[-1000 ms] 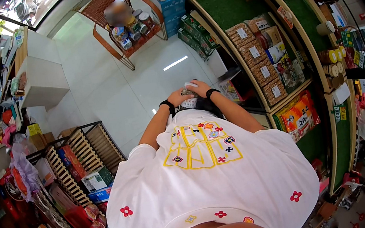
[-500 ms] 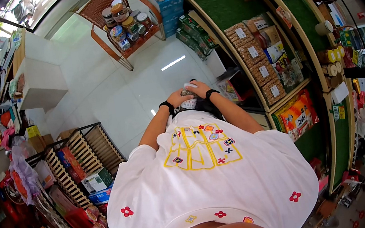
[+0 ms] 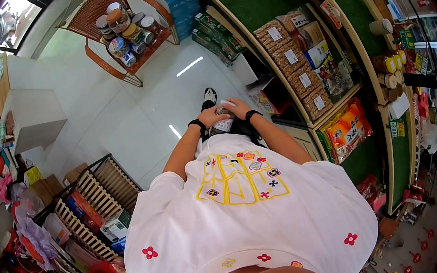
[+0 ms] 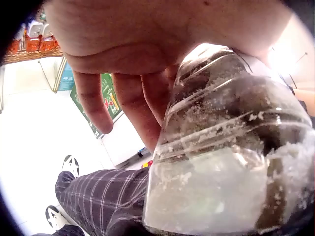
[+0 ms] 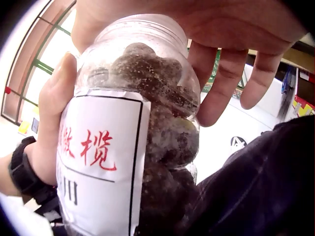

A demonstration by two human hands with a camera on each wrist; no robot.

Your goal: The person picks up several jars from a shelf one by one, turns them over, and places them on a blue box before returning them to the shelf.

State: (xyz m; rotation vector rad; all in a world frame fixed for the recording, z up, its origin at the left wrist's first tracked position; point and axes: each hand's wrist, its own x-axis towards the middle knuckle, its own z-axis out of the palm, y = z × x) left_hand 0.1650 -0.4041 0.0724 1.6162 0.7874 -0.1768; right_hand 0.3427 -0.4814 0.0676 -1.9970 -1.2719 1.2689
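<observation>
Held in front of the body is a clear jar (image 3: 222,125), with both hands near its top. In the right wrist view, dark, wrinkled preserved fruit (image 5: 170,140) fills the jar behind a white label (image 5: 101,147) with red and black characters. My left hand (image 3: 208,117) grips one side, its thumb lying along the jar in that view. Opposite it, my right hand (image 3: 238,108) arches over the threaded neck, fingers reaching down behind. A small white piece (image 3: 229,102) shows between the hands. The left wrist view has the jar's ridged wall (image 4: 216,147) close up.
A wicker armchair (image 3: 93,54) ahead carries several jars (image 3: 119,20). Green-lined shelves (image 3: 245,0) with packaged goods run along the right. At left stand a white counter (image 3: 39,113) and slatted crates (image 3: 82,209). Pale floor tiles (image 3: 156,106) and a shoe (image 3: 209,94) lie beyond the hands.
Chair, shelves and counter have shifted left in the head view, and a shoe has come into sight beyond the hands. Both hands keep their hold on the jar.
</observation>
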